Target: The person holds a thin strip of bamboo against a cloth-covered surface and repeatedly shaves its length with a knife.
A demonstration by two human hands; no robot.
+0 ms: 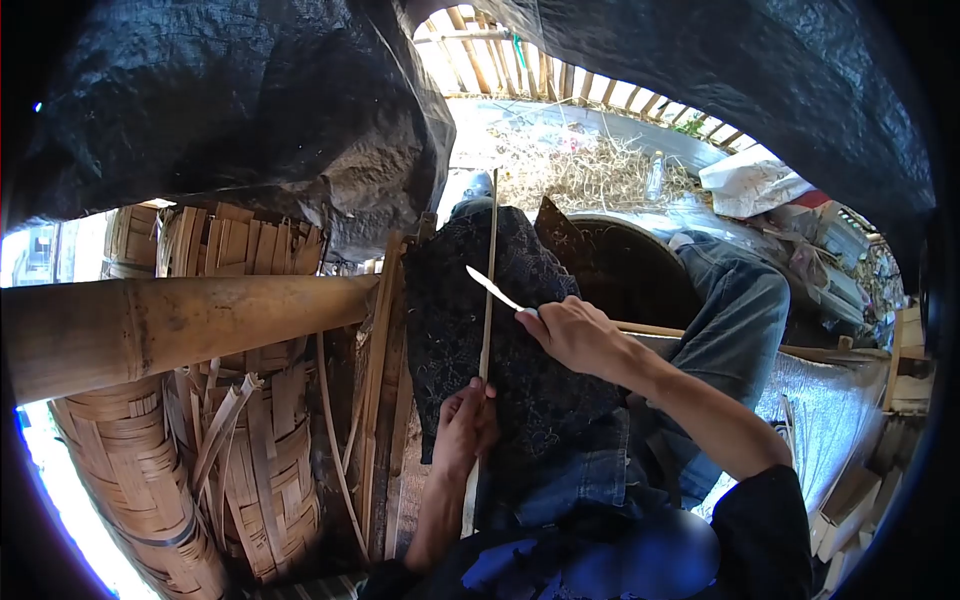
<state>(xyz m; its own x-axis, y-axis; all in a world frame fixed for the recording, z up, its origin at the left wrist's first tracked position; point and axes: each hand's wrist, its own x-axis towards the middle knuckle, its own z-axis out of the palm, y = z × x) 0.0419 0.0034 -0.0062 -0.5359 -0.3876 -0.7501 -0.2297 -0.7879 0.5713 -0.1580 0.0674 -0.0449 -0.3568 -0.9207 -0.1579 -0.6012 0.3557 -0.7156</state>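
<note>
A long thin bamboo strip [488, 330] runs lengthwise over a dark patterned cloth [440, 290] spread across my lap. My left hand [466, 425] is closed around the strip near its lower part. In my right hand [575, 335] I grip a knife [492, 288], its pale blade pointing up and left. The blade crosses the strip above my left hand. The knife's handle is mostly hidden in my fingers.
A thick bamboo pole [190, 325] juts in from the left above woven bamboo baskets [130, 470]. Dark plastic sheeting [250, 100] hangs overhead. Beyond my knees lie straw [590, 175], a clear bottle [655, 177] and a white sack [750, 182].
</note>
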